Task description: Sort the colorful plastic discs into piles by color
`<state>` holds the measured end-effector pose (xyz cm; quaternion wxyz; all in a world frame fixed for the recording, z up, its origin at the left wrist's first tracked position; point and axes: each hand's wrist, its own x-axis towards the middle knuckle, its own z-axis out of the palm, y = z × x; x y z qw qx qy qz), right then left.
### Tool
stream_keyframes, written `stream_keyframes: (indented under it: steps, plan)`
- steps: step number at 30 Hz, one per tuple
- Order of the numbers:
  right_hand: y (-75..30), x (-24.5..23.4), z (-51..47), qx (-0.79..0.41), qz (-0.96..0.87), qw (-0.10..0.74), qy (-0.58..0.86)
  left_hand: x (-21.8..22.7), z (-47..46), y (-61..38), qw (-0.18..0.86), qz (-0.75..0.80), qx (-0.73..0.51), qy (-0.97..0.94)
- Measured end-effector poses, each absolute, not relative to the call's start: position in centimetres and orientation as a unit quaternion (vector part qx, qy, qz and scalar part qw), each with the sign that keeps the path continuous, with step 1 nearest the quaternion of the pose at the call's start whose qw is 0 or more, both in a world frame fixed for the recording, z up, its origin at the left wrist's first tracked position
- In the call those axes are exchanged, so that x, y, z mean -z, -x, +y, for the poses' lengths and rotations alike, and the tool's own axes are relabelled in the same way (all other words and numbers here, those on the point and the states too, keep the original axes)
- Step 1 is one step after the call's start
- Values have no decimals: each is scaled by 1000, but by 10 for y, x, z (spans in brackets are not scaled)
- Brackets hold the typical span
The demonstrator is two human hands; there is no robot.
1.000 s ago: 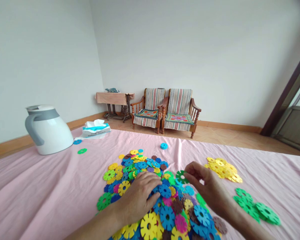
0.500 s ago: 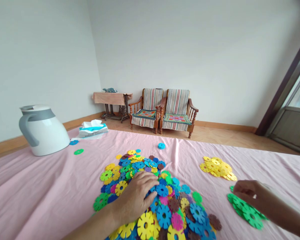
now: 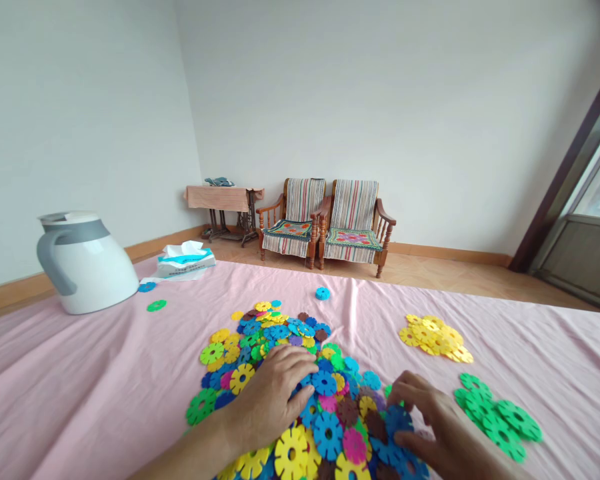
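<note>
A big mixed heap of flower-shaped plastic discs in blue, yellow, green, brown and pink spreads over the pink cloth. My left hand lies on the middle of it, fingers loosely extended and bent down over the discs, thumb apart; what is under the palm is hidden. At the heap's right edge, my right hand reaches in with thumb and fingers apart, around a blue disc. No disc shows lifted in it. Just right of that hand sits a small group of green discs, with a pile of yellow discs farther back.
A white and grey jug stands at the left, beside a tissue box. Stray discs, one green and one blue, lie near it. A small light blue stack sits near the far edge. Two wooden armchairs stand beyond.
My right hand has moved left from above the green discs to the heap's right edge, and its fingers have opened. The green group shows a disc farther right. My left hand stays put.
</note>
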<state>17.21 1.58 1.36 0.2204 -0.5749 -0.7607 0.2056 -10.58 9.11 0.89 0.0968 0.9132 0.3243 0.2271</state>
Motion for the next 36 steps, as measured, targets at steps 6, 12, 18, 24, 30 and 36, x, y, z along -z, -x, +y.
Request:
stream_keyframes:
  steps: [6,12,18,24,30,36]
  plan:
    - [-185,-9,51,-231,-725,230,606,-9,90,105,98,327,-230,-911]
    - [-191,16,118,-203,-652,318,657,-9,90,106,98,326,-226,-913]
    - [-189,17,136,-203,-639,321,669,-11,88,105,98,327,-224,-913]
    - [-194,-2,102,-239,-687,257,636,-9,89,106,94,321,-238,-912]
    - [-186,-33,57,-303,-761,42,572,-9,90,106,93,326,-231,-912]
    - [-171,-41,43,-275,-770,-17,576,-11,89,106,94,322,-232,-913]
